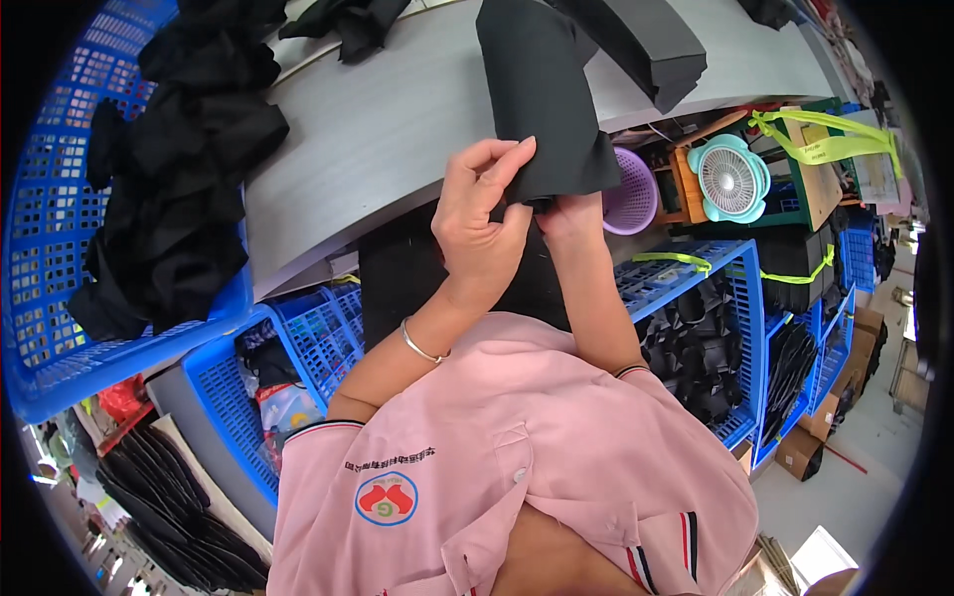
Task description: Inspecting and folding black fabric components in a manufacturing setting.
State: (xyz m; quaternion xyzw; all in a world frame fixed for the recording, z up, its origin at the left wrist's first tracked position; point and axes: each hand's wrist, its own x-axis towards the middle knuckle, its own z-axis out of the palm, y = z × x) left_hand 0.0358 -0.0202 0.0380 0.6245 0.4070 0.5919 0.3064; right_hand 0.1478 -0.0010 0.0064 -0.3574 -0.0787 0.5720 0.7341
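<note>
A long black fabric piece [545,99] reaches from the grey table toward me, its near end hanging past the table's edge. My left hand [482,214] is at the left side of that near end, fingers bent and closed on the fabric edge, with the thumb lower down. My right hand [574,217] is under the same end; the cloth covers its fingers, so their grip does not show. Beside the piece, to the right, a black block-shaped item [651,55] rests on the table.
The grey table [378,129] curves in front of me. At left, a blue basket [40,258] holds crumpled black cloth [189,159]. Right of my hands are a purple basket [636,194], a small turquoise fan [730,179] and blue crates [750,338] of black pieces. Another blue crate [224,397] stands lower left.
</note>
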